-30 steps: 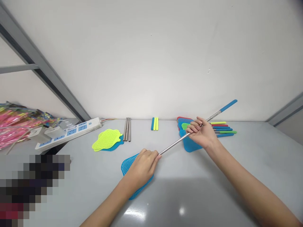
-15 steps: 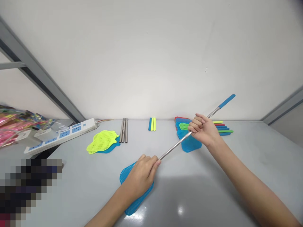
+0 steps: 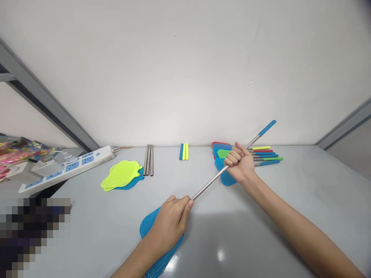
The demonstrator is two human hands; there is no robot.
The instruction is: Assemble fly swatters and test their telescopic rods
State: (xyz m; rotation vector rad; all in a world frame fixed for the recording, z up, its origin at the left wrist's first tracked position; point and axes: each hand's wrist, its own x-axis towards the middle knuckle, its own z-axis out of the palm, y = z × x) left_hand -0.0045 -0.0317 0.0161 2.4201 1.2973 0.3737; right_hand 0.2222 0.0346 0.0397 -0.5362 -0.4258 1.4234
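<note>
Swatter (image 3: 211, 182): held aslant in both hands, running from the lower middle of the frame up to right of centre; blue mesh head (image 3: 149, 223) at the low end, blue grip (image 3: 267, 128) at the high end.
Left hand (image 3: 174, 220): wrapped around the low end of the metal rod (image 3: 203, 190), partly covering the mesh head; joint hidden.
Right hand (image 3: 240, 161): fingers curled around the rod, below the grip.
Swatter pile (image 3: 228, 178): right of centre on the tabletop (image 3: 232, 235), behind the right hand, handles pointing right.
Steel tubes (image 3: 148, 160): three, left of centre, side by side.
Loose grips (image 3: 183, 151): one blue, two yellow, middle of frame near the wall.
Loose mesh heads (image 3: 121, 175): yellow over blue, left of the tubes.
Slip risk: smooth metal could slide through the right hand under an uneven pull.
Joint risk: twisting or tugging at the low end might work the mesh head loose.
Snag risk: dropping the rod too early could disturb the pile.
</note>
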